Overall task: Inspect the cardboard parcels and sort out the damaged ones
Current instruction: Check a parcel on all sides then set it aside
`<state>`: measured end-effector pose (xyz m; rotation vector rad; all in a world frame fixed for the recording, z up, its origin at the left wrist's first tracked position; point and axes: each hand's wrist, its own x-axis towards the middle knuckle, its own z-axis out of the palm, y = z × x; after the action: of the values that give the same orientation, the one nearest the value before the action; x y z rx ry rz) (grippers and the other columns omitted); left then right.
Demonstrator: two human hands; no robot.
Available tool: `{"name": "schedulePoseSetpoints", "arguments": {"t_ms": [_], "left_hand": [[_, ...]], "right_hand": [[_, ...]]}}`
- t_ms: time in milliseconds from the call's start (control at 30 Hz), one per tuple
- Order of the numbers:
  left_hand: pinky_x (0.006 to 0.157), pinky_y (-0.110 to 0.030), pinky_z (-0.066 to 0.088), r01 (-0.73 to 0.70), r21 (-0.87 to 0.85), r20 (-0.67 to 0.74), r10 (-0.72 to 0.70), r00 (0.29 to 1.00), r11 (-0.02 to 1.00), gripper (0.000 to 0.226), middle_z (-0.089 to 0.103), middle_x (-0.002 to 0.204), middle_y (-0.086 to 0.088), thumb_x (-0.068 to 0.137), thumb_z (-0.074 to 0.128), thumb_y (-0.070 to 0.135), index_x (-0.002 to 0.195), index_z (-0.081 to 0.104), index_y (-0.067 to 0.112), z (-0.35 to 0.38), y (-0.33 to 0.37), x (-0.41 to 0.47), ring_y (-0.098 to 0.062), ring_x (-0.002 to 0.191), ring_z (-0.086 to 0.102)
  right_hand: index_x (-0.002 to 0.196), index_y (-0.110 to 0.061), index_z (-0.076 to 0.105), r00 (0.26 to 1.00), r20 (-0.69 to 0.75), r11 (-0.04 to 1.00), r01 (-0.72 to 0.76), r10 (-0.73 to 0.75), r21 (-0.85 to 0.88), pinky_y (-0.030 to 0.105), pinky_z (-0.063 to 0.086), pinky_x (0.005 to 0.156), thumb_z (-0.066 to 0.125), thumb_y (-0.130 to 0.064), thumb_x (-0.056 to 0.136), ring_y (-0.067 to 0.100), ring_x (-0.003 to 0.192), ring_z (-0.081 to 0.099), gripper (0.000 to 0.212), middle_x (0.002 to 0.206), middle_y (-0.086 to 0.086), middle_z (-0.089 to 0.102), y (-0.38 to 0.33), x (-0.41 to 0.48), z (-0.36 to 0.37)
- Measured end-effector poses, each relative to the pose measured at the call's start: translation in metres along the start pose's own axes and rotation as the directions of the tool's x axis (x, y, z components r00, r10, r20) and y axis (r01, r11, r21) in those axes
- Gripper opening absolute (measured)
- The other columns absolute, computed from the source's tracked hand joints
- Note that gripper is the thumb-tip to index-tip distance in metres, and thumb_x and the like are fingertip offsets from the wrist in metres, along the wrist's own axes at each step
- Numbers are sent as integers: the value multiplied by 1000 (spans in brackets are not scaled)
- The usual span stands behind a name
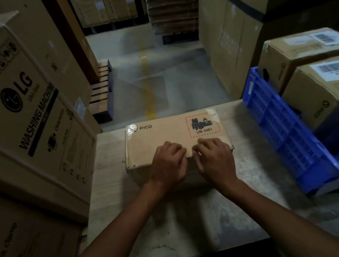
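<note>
A brown cardboard parcel [164, 132] marked PICO, with a red-bordered UN 3481 battery label, lies flat on the table [181, 228]. Its near left corner looks crumpled, and tape at the far corners is wrinkled. My left hand [168, 166] and my right hand [216, 159] rest side by side on the parcel's near top edge, fingers curled onto the cardboard. Whether they grip the edge or only press on it is not clear. Two more taped parcels [306, 52] [333, 86] with barcode labels stand at the right.
A blue plastic crate [282, 131] sits on the table's right side, tilted toward me. Large LG washing machine cartons [14, 115] are stacked at the left. Tall cartons [234, 26] line the right of a concrete aisle [155, 81], with pallets [101, 95] beyond.
</note>
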<state>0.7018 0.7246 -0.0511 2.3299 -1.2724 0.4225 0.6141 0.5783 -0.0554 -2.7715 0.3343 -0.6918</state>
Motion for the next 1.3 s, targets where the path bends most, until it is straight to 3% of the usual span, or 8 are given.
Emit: {"name": "schedulePoseSetpoints", "arguments": {"t_ms": [167,367,500,700,833,933,1033,1300], "left_hand": [[73,-41,51,19,7,55,-20,998,1000,21,65,100,-15,86,53,21,82,67,6,-11,9,18,-28,91,56],[87,-45,51,15,50,204,-25,979,999,49,65,125,-15,97,36,40,116,68,7,1,14,36,-32,103,59],[76,-41,51,54,115,215,-78,974,992,35,66,106,-9,99,41,35,104,65,11,-2,19,52,-27,95,56],[107,-44,41,32,154,298,-78,951,988,50,54,142,-16,100,33,34,136,56,7,20,12,60,-31,126,51],[104,-44,41,29,121,285,-63,956,992,46,56,139,-12,100,33,34,132,59,12,18,10,65,-29,121,52],[118,-56,19,111,133,331,-149,932,985,50,32,158,-12,105,31,40,151,36,22,12,4,67,-31,143,30],[121,-59,3,241,186,419,-299,857,952,57,11,167,-6,105,22,49,158,18,28,12,-5,65,-23,153,7],[121,-48,18,175,130,271,-204,941,976,50,31,160,-10,106,30,39,150,40,19,5,-13,62,-26,148,26]], "right_hand": [[98,-17,69,996,84,1000,-24,23,8,38,47,81,63,-28,92,24,99,59,14,107,5,68,5,14,-11],[153,-11,39,951,267,984,-124,155,-132,49,18,123,9,-53,98,29,153,23,76,162,13,33,17,6,-8],[141,-12,53,958,259,981,-76,122,-180,52,32,115,15,-53,97,31,143,42,71,151,14,49,17,13,-14],[154,-15,36,931,342,980,-66,128,-188,50,16,122,19,-47,102,30,153,23,63,163,13,30,23,32,-17],[143,-19,47,933,334,978,-73,136,-194,53,23,118,29,-47,103,27,147,33,52,156,10,40,25,36,-17],[139,-23,50,935,328,978,-73,135,-196,56,26,114,40,-45,100,25,138,41,45,147,7,49,23,57,-20],[156,-22,29,910,399,989,-65,112,-130,52,24,120,34,-45,103,29,153,17,58,166,10,23,25,63,-12],[141,-23,45,915,376,980,-84,147,-180,58,30,110,36,-59,97,30,137,37,57,148,9,41,21,84,-10]]}}
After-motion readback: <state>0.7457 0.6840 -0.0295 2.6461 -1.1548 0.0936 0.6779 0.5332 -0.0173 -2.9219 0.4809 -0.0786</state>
